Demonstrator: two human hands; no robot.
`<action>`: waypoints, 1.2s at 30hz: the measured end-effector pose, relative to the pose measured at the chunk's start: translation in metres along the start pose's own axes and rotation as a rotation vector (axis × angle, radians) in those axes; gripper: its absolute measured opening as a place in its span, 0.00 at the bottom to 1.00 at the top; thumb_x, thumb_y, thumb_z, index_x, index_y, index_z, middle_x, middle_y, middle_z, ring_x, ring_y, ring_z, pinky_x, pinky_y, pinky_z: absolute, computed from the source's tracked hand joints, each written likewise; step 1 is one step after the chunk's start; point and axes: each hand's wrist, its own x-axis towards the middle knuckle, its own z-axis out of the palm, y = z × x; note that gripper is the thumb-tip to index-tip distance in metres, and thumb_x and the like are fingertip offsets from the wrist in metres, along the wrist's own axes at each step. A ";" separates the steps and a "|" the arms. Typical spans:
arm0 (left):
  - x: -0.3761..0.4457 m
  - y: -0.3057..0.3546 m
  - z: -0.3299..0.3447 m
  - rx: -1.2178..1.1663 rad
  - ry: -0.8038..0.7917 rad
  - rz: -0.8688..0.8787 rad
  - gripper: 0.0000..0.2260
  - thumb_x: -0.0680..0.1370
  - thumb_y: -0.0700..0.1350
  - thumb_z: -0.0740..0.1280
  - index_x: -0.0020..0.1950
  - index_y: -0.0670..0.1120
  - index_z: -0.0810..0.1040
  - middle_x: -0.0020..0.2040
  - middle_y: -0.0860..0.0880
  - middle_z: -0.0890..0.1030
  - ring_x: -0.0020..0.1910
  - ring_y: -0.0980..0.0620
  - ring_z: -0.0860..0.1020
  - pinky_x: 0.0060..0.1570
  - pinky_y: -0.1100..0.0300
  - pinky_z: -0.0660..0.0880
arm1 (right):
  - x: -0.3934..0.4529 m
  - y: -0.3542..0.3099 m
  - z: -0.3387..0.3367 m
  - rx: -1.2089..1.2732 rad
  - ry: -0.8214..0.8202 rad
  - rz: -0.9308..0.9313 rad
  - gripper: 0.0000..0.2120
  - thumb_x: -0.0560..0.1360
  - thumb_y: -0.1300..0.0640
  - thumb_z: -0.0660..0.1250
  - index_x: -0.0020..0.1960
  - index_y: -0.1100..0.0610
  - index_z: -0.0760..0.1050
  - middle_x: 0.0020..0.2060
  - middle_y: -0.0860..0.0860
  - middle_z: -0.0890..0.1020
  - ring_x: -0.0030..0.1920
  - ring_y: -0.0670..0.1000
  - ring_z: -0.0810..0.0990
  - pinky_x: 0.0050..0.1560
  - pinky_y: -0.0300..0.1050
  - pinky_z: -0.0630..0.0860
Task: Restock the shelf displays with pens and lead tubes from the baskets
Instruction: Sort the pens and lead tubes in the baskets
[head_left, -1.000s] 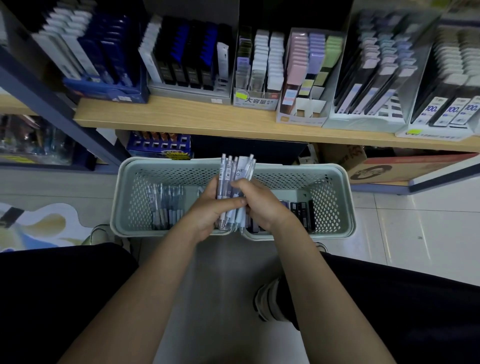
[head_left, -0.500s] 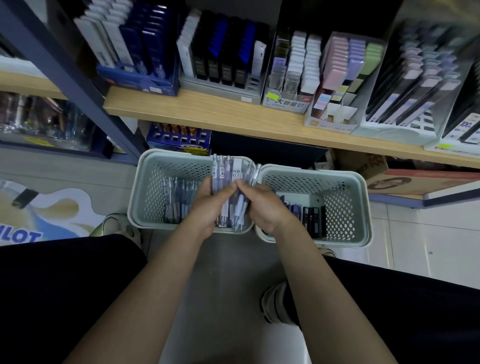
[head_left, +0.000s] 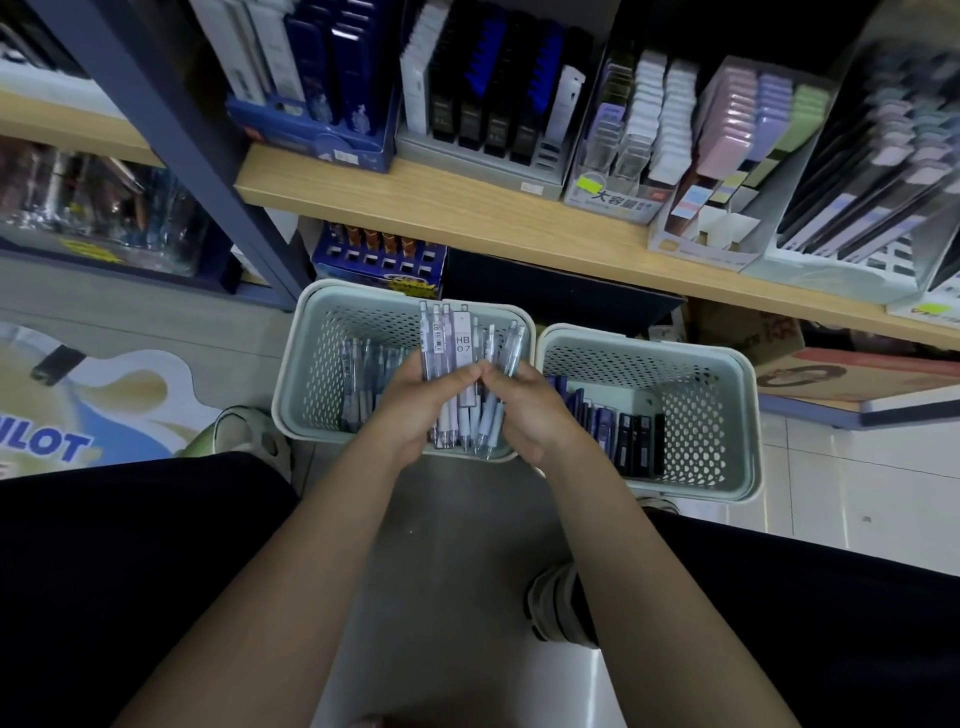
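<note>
1. Bundle of pens (head_left: 457, 364): held above the left basket (head_left: 311, 358), long axis pointing away toward the shelf (head_left: 467, 218).
2. Left hand (head_left: 415, 400): wrapped round the bundle.
3. Right hand (head_left: 524, 405): fingertips pinching it, apparently squaring it.
4. Right basket (head_left: 727, 415): holds lead tubes (head_left: 628, 436).

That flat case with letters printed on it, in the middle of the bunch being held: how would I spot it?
Find the two pale green baskets on the floor; above the left basket both hands hold a bundle of pens. Among them stands the lead tube, flat and rectangular, marked HB 07, while its neighbours are slim, round and translucent.
</note>
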 end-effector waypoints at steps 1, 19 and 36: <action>0.001 0.000 -0.001 0.010 -0.001 -0.007 0.21 0.73 0.47 0.78 0.63 0.45 0.79 0.55 0.50 0.86 0.58 0.51 0.83 0.67 0.45 0.73 | 0.001 0.000 -0.001 -0.004 0.003 0.013 0.14 0.83 0.58 0.63 0.66 0.60 0.74 0.59 0.53 0.82 0.60 0.47 0.80 0.63 0.42 0.74; -0.006 -0.008 -0.037 0.208 0.060 -0.017 0.13 0.79 0.41 0.71 0.63 0.44 0.76 0.51 0.46 0.85 0.44 0.54 0.85 0.42 0.60 0.80 | 0.018 -0.007 0.006 -0.018 0.056 -0.082 0.12 0.81 0.55 0.68 0.61 0.58 0.73 0.48 0.56 0.85 0.48 0.51 0.85 0.51 0.48 0.80; -0.004 -0.017 -0.042 0.141 0.074 -0.102 0.09 0.78 0.38 0.70 0.57 0.42 0.77 0.45 0.44 0.85 0.36 0.56 0.84 0.34 0.66 0.78 | 0.022 0.024 0.011 -0.260 0.026 -0.054 0.15 0.80 0.43 0.64 0.53 0.54 0.80 0.54 0.51 0.83 0.62 0.51 0.78 0.67 0.54 0.66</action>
